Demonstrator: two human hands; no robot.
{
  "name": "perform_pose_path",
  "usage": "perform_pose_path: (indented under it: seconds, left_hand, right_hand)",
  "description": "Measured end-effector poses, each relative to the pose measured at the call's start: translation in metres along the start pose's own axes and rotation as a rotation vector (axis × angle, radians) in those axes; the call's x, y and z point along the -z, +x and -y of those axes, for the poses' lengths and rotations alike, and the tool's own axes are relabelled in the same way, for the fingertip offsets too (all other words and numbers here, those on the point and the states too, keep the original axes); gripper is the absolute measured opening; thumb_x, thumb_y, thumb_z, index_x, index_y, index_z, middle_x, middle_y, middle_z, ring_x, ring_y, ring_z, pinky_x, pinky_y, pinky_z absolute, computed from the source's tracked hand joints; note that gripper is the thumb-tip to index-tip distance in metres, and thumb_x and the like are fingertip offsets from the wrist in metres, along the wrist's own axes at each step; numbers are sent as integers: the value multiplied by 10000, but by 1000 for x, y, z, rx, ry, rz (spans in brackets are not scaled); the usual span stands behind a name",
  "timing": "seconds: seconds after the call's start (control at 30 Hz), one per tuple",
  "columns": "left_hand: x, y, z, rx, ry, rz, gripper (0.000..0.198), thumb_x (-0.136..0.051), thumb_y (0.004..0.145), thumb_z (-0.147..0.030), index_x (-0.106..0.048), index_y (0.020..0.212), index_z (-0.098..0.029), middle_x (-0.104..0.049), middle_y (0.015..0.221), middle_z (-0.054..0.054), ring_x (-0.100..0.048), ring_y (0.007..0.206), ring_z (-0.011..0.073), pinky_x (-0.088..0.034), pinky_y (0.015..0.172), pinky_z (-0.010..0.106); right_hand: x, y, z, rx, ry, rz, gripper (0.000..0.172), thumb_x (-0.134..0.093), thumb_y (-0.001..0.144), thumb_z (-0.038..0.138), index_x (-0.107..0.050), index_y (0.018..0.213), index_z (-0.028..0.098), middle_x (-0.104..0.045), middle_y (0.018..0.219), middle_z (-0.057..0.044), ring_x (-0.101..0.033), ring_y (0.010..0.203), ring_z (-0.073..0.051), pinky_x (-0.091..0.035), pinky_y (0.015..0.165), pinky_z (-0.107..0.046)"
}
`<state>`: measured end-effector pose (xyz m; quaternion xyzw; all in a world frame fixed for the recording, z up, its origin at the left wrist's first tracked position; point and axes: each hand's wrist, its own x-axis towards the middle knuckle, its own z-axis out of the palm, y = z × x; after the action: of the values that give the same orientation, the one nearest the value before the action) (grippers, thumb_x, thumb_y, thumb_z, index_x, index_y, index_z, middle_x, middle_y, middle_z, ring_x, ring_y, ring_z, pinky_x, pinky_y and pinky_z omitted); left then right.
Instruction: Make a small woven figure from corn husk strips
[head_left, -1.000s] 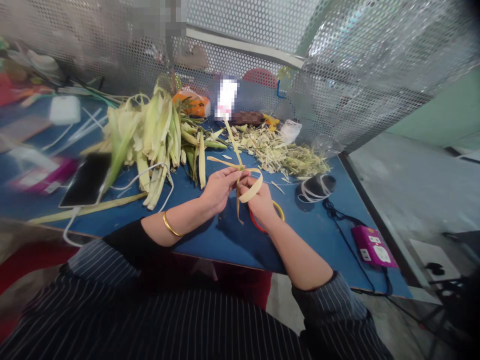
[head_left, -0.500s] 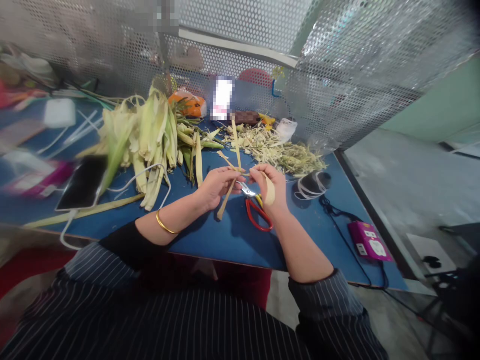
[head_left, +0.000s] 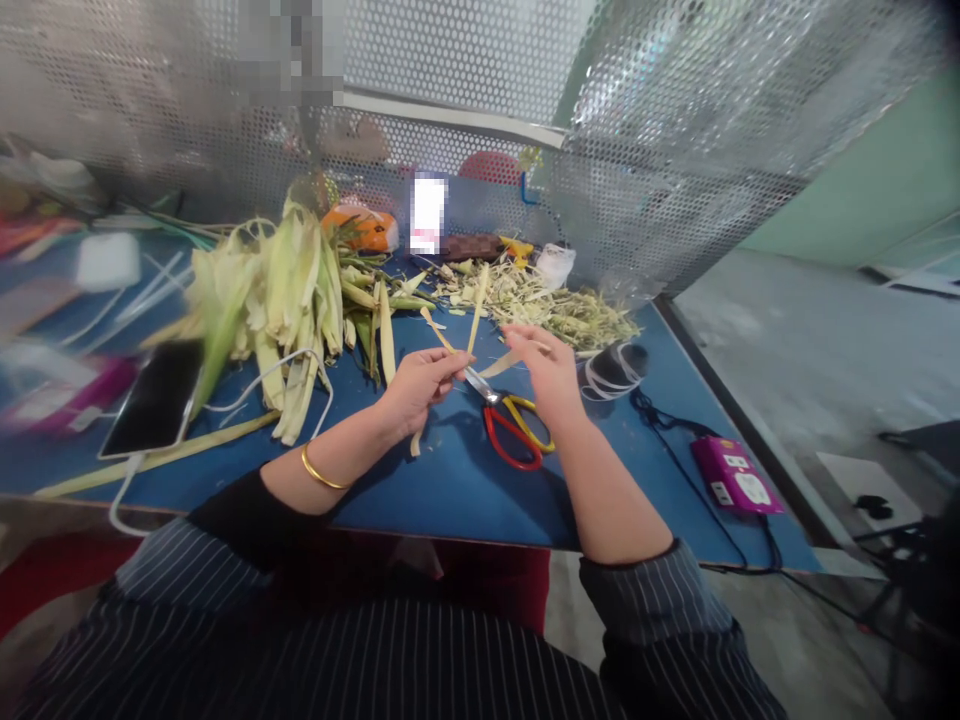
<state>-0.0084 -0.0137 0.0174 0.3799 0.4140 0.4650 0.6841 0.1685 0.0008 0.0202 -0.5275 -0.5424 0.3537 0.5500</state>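
Note:
My left hand [head_left: 429, 385] is closed in a pinch on several pale, dried corn husk strips where they meet. One husk strip [head_left: 478, 305] rises from the pinch toward the back; another end hangs below my palm. My right hand [head_left: 551, 375], to the right, has its fingers closed about a further husk strip [head_left: 501, 365] that stretches across from the left fingertips. Partly behind the fingers, how firmly it is gripped is hard to see. Scissors [head_left: 491, 397] with one red and one yellow handle lie on the table between my hands, blades pointing toward the left fingertips.
A big bundle of corn husks [head_left: 289, 290] lies left on the blue table [head_left: 450, 500]. Husk scraps [head_left: 555, 310] are heaped at the back. A black phone [head_left: 154, 395] with a white cable, a dark string-wrapped cylinder [head_left: 615, 372] and a purple box [head_left: 735, 475] flank my arms.
My hands have moved slightly apart. The strip that looped over my right hand now stretches between both hands, and more of the scissors shows. The whole view has shifted a little.

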Motion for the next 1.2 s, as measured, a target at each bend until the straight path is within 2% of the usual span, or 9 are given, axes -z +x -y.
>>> perform_pose_path:
  seconds: [0.1, 0.27, 0.4, 0.53, 0.7, 0.87, 0.93, 1.1, 1.2]
  left_hand:
    - [-1, -1, 1, 44, 39, 49, 179, -734, 709, -292, -682, 749, -125, -480, 559, -30, -257, 398, 10, -73, 407, 230]
    - [-2, -4, 6, 73, 117, 162, 287, -738, 710, -402, -669, 722, -124, -457, 554, -38, -257, 400, 14, -84, 414, 226]
    - [-3, -5, 3, 83, 133, 193, 350, -731, 713, -452, -697, 800, -115, -440, 543, -46, -229, 396, 12, -80, 424, 232]
    - [-3, -3, 3, 66, 113, 232, 307, -738, 709, -429, -656, 691, -134, -438, 520, -42, -211, 398, 17, -82, 431, 248]
    - [-2, -1, 6, 10, 198, 159, 316, -701, 734, -443, -655, 652, -141, -418, 486, -40, -228, 404, 31, -103, 431, 251]
    - [-5, -7, 2, -38, 341, 108, 276, -706, 712, -402, -682, 655, -132, -393, 477, -46, -249, 429, 45, -143, 433, 243]
    - [-6, -9, 1, -33, 360, 112, 261, -704, 704, -382, -675, 634, -132, -381, 477, -50, -235, 432, 43, -145, 436, 241]
    - [-7, -12, 3, -17, 418, 213, 238, -682, 705, -348, -672, 599, -135, -413, 480, -30, -281, 455, 59, -180, 451, 237]
    - [-7, -12, 3, -1, 432, 237, 253, -681, 708, -348, -666, 569, -136, -425, 474, -23, -291, 455, 63, -187, 458, 242]
  right_hand:
    - [5, 3, 3, -95, 78, 113, 406, -569, 788, 547, -731, 812, 175, -688, 810, -53, -593, 740, -156, -462, 700, -292]
    - [-7, -7, 4, -123, -5, 284, 269, -711, 693, 417, -649, 623, 165, -636, 617, -6, -529, 594, -121, -403, 587, -263]
    - [-16, -11, -1, -94, 45, 212, 251, -669, 723, 381, -601, 603, 171, -573, 529, 20, -470, 526, -104, -374, 550, -256]
    - [-19, -10, -12, -86, -13, 103, 273, -664, 710, 374, -549, 559, 178, -523, 524, 36, -421, 521, -93, -347, 538, -249]
    - [-21, -11, -16, -119, -70, 169, 350, -656, 719, 426, -488, 523, 190, -467, 505, 42, -368, 500, -91, -308, 514, -251]
    - [-11, -18, 5, 245, -467, -65, 391, -652, 765, 460, -489, 523, 198, -507, 576, 7, -415, 587, -121, -333, 592, -277]
    - [-8, -20, 13, 297, -458, -54, 322, -619, 803, 446, -577, 599, 201, -576, 673, -17, -465, 636, -133, -363, 632, -288]
    - [-12, -21, 15, -108, -129, 330, 259, -659, 734, 432, -647, 642, 191, -586, 589, 3, -485, 541, -121, -375, 544, -273]
    - [-16, -21, 12, -177, 19, 308, 244, -695, 679, 388, -600, 581, 185, -540, 542, 27, -451, 513, -103, -354, 514, -257]
